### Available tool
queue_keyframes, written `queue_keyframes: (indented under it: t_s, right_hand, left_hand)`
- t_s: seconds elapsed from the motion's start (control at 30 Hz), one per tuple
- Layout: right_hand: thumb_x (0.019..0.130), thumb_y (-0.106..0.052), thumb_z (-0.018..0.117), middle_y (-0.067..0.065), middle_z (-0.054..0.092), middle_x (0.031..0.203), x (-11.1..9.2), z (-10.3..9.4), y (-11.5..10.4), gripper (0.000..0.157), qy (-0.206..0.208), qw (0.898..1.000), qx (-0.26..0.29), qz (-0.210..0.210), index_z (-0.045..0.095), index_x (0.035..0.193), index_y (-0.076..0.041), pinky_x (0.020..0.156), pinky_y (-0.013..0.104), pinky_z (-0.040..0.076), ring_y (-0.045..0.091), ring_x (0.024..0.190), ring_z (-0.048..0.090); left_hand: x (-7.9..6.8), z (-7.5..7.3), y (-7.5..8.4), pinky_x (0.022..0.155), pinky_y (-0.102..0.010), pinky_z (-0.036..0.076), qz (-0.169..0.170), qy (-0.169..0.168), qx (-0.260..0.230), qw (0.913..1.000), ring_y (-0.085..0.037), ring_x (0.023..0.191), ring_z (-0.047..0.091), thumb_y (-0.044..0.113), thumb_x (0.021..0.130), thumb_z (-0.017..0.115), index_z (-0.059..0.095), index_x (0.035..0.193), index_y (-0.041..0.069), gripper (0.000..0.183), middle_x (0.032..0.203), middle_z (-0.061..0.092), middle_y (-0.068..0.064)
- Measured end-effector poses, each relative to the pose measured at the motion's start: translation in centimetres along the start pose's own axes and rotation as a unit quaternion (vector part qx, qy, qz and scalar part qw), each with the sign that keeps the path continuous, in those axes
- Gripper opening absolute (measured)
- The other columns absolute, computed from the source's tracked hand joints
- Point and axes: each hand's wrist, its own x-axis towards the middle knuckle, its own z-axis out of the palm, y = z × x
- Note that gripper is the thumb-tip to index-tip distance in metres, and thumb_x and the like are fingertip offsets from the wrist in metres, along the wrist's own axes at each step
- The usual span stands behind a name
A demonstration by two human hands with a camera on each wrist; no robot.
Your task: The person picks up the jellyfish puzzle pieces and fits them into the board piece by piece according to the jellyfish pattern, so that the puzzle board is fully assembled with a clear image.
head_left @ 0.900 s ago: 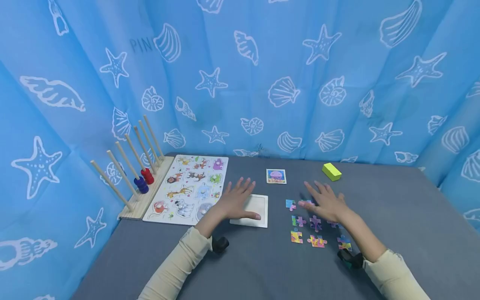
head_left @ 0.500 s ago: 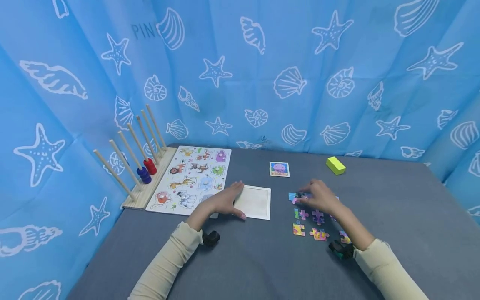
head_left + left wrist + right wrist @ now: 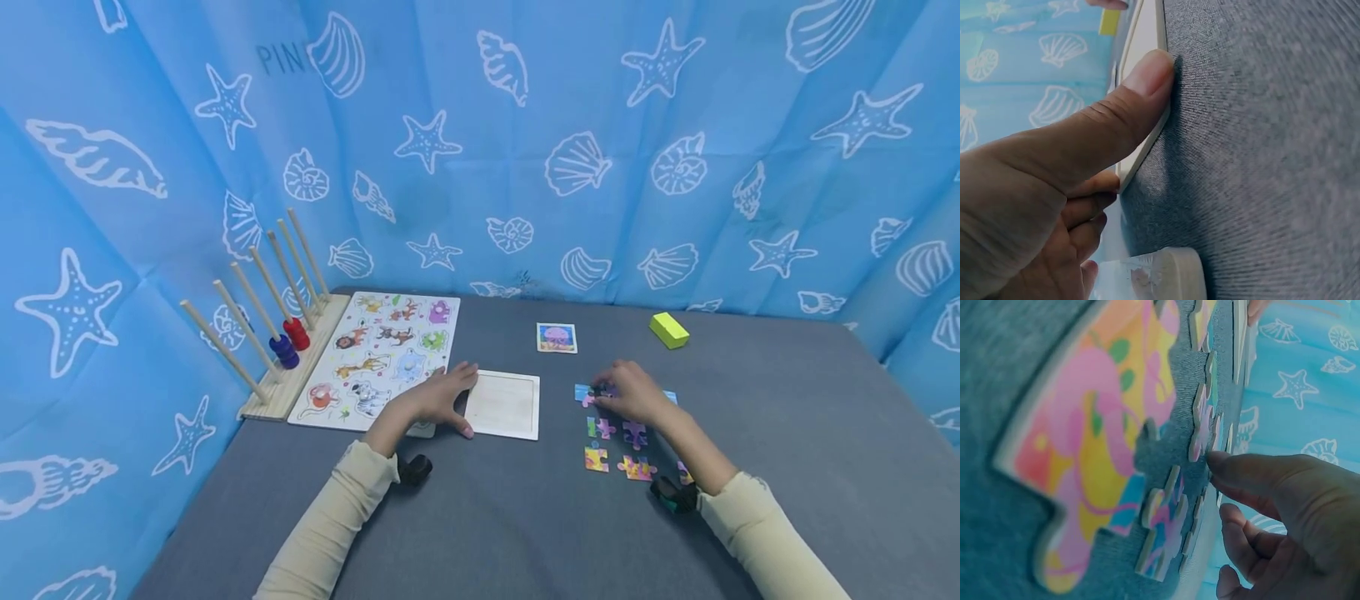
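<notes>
This looks like a curtained-off play corner, though the kind of room beyond cannot be told. A blue curtain [image 3: 468,200] printed with white seashells and starfish hangs behind and along the sides of a table [image 3: 487,517] covered in grey fabric. Children's toys point to play: a wooden peg abacus [image 3: 298,367], an animal knob puzzle [image 3: 375,358] and colourful jigsaw pieces [image 3: 637,468].

Light is even, wrist views dimmer, with soft shadow [image 3: 1179,115] beside the white tray [image 3: 1142,44].

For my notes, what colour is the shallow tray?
The shallow tray is pale cream, clearest in the head view.
</notes>
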Motion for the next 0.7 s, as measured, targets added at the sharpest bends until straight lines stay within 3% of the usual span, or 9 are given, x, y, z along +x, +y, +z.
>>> queue_keyframes:
  t_s: [0.17, 0.33, 0.5, 0.7]
  right_hand:
    - [0.078, -0.016, 0.069, 0.011, 0.060, 0.086, 0.7, 0.0, -0.9, 0.025, -0.009, 1.000, -0.021, 0.008, 0.068, 0.095, 0.002, 0.070, 0.043, 0.047, 0.024, 0.081, 0.054]
    - [0.078, -0.020, 0.070, 0.011, 0.062, 0.089, 2.6, 0.4, -4.4, 0.027, -0.005, 1.000, -0.026, 0.011, 0.069, 0.096, 0.000, 0.070, 0.043, 0.048, 0.024, 0.082, 0.055]
    - [0.077, -0.021, 0.071, 0.009, 0.061, 0.086, 5.3, 2.1, -8.4, 0.025, -0.005, 1.000, -0.015, -0.013, 0.070, 0.093, -0.001, 0.063, 0.036, 0.046, 0.020, 0.078, 0.053]
    - [0.077, -0.021, 0.072, 0.009, 0.061, 0.085, 7.1, 4.3, -10.6, 0.025, 0.006, 1.000, -0.017, -0.007, 0.070, 0.092, -0.001, 0.064, 0.035, 0.047, 0.021, 0.078, 0.054]
  left_hand:
    - [-0.1, -0.1, -0.3, 0.115, -0.050, 0.007, 0.003, 0.003, 0.003, 1.0000, -0.026, 0.143, 0.010, 0.039, 0.070, 0.077, 0.025, 0.145, 0.004, 0.098, 0.153, 0.019, -0.010]
    - [-0.2, -0.1, -0.4, 0.116, -0.047, 0.008, 0.000, 0.000, 0.014, 0.9999, -0.025, 0.143, 0.009, 0.039, 0.070, 0.077, 0.025, 0.145, 0.004, 0.097, 0.153, 0.019, -0.010]
    - [0.0, 0.0, -0.2, 0.115, -0.047, 0.011, -0.004, -0.007, 0.015, 0.9999, -0.026, 0.143, 0.008, 0.039, 0.071, 0.077, 0.025, 0.145, 0.004, 0.097, 0.154, 0.017, -0.011]
    - [0.2, 0.0, 0.3, 0.114, -0.047, 0.016, -0.021, -0.004, 0.018, 0.9996, -0.027, 0.142, 0.015, 0.039, 0.070, 0.078, 0.028, 0.144, 0.003, 0.096, 0.153, 0.019, -0.011]
